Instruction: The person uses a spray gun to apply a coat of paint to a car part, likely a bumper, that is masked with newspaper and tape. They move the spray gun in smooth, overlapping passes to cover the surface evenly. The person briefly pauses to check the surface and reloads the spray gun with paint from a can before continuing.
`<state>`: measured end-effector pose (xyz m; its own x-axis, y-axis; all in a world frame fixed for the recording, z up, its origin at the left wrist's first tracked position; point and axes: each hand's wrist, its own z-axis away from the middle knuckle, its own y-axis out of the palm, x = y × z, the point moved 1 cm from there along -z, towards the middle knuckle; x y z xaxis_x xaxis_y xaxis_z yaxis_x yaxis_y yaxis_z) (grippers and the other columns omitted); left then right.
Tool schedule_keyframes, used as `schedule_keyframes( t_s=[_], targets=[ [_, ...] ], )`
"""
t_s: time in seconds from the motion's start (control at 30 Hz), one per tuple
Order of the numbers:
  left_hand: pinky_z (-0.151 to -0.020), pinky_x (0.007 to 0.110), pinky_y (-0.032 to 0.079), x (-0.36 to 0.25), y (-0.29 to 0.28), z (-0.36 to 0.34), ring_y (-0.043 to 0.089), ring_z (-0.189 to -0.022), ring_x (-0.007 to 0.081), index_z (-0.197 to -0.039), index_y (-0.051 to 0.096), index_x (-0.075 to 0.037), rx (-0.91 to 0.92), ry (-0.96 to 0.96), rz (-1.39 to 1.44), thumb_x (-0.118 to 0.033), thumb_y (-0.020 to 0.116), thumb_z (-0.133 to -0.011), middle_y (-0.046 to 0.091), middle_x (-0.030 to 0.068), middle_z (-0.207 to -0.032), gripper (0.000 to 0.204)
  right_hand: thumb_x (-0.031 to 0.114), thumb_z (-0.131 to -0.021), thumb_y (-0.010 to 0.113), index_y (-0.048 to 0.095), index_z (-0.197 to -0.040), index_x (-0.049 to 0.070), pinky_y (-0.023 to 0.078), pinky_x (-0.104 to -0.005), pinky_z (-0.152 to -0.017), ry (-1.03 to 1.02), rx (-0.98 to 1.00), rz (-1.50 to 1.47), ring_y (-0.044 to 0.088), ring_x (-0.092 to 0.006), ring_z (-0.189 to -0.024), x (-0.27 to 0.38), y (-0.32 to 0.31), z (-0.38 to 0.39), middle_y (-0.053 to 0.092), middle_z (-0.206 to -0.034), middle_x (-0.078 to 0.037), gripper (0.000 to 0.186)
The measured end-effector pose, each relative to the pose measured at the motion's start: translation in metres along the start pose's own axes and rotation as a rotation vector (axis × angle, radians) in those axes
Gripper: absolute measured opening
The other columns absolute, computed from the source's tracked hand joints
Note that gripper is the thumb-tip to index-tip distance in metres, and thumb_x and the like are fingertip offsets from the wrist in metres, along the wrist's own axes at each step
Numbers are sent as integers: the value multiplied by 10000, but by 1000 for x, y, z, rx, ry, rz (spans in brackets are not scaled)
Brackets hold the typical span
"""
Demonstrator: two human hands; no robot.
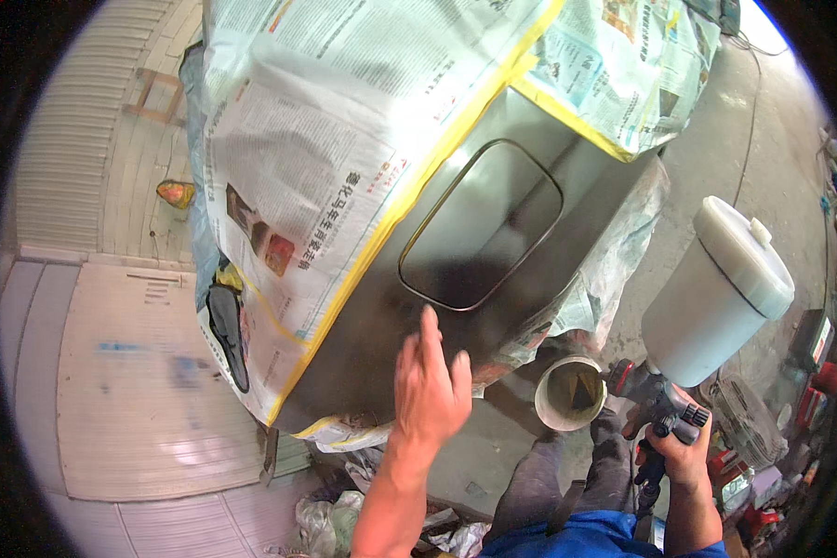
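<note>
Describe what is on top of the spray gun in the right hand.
A tilted white cup with a white lid sits on the spray gun, which the right hand grips. The lid covers the opening, so the contents cannot be seen directly.

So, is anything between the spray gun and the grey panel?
In this view, the round bucket and hanging newspaper lie between the spray gun and the grey panel; whether either is high enough to block, I cannot tell.

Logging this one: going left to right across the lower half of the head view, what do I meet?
Pale board with blue marks → left hand → bucket → spray gun held in the right hand → red clutter.
</note>
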<state>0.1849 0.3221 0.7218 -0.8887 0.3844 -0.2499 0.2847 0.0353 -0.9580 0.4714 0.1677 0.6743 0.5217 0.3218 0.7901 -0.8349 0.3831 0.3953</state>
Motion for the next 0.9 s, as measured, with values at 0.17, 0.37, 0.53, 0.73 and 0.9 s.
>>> schedule_keyframes(
  t_s=[0.17,0.37,0.53,0.73,0.9],
  targets=[
    [-923,459,498,1,9,5,611,-1025,367,-1428,407,95,6,-132,85,-134,647,-877,592,278,-1301,643,49,-793,663,647,-1127,-78,542,-256,-521,21,79,-5,670,-152,-684,8,-8,4,725,-865,-133,357],
    [-958,456,474,5,15,-31,590,-1007,395,-1492,236,125,45,-166,103,-107,598,-871,530,321,-1349,755,56,-803,666,650,-1117,-68,538,-255,-520,31,71,-20,672,-155,-692,12,-10,3,724,-861,-126,338],
    [-943,456,482,-25,-7,8,589,-1005,367,-1475,335,93,23,11,59,-61,642,-804,443,285,-1489,754,60,-814,679,642,-1140,-64,545,-253,-521,40,99,-33,681,-155,-718,13,-14,5,724,-883,-125,350],
    [-1023,481,431,2,17,-35,540,-1121,439,-1470,301,119,22,-16,-164,-69,623,-818,379,343,-1506,751,68,-819,688,644,-1139,-60,555,-253,-532,50,139,-39,690,-159,-744,9,-17,1,725,-898,-125,347],
    [-990,485,455,-16,11,-41,588,-1059,412,-1493,260,119,-6,40,-295,-36,611,-800,504,354,-1356,792,75,-813,697,649,-1134,-52,559,-258,-543,68,107,-21,697,-162,-749,8,-24,4,730,-900,-121,348]
  ],
)
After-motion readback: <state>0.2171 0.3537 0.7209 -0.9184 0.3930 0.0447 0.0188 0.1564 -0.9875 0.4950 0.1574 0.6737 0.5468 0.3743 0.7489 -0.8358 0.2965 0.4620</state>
